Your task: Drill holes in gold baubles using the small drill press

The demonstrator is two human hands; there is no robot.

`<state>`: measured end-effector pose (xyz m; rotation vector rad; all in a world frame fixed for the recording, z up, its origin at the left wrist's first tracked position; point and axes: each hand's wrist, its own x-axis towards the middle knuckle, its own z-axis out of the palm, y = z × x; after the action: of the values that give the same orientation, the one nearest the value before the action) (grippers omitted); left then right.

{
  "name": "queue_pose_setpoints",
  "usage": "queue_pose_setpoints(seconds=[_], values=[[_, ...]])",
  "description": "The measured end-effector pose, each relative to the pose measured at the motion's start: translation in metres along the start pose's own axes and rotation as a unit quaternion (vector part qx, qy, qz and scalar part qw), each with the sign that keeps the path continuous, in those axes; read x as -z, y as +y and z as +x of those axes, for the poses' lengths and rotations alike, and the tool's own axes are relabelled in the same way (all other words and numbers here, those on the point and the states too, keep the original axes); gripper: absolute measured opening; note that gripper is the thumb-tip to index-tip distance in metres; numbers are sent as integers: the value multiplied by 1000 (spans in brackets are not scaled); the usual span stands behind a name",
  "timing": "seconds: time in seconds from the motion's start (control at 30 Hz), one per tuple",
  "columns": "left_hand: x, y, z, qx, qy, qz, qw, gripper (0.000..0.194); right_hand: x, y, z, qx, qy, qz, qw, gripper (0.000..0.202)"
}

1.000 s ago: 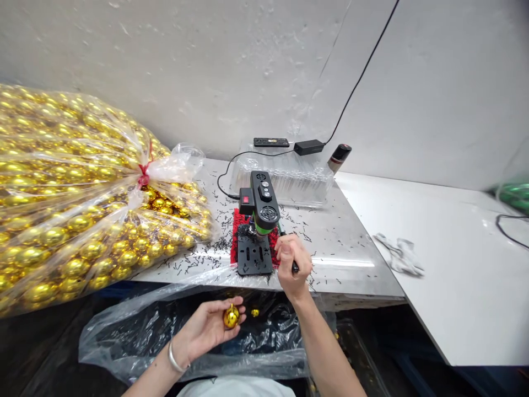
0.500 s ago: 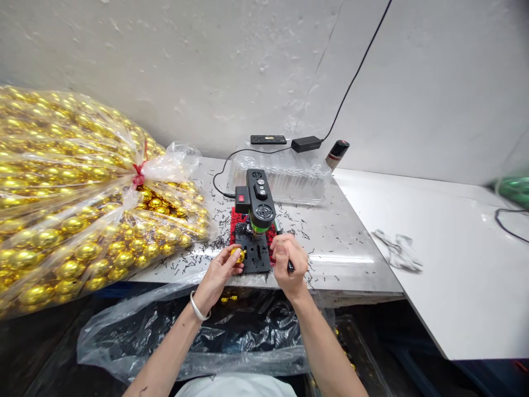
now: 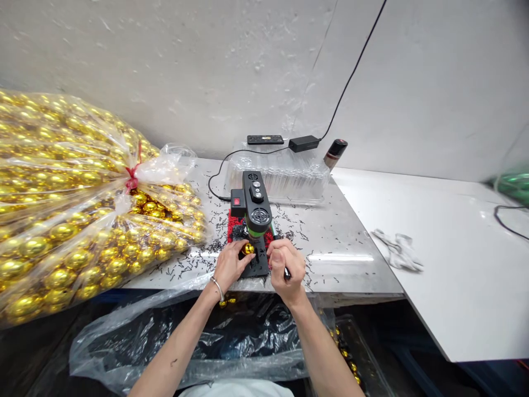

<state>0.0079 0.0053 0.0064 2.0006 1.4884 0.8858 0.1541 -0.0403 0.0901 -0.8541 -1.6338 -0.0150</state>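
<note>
Currently, gold ball (image 3: 248, 249) at black machine (image 3: 258, 204)

Head view: we see left hand (image 3: 230, 263) pinching gold ball between thumb and fingers, over base plate (image 3: 259, 266), near machine's lower end. We see right hand (image 3: 288, 269) fisted around black handle (image 3: 287, 274).

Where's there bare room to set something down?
Bare: the white table, on the near side of the crumpled gloves and between them and the green bundle. Crowded: around the black machine, amid scattered black bits; left of it, the bag of gold balls; behind, clear trays.
</note>
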Motion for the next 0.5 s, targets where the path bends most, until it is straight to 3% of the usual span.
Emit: queue_pose_setpoints(seconds=[0.23, 0.5], values=[[-16, -12, -2, -44, 38, -16, 998, 33, 1, 3, -6, -6, -6, 9, 1000, 25], [-23, -20, -4, -37, 48, -32, 998, 36, -12, 25, -42, 39, 2, -21, 999, 30]])
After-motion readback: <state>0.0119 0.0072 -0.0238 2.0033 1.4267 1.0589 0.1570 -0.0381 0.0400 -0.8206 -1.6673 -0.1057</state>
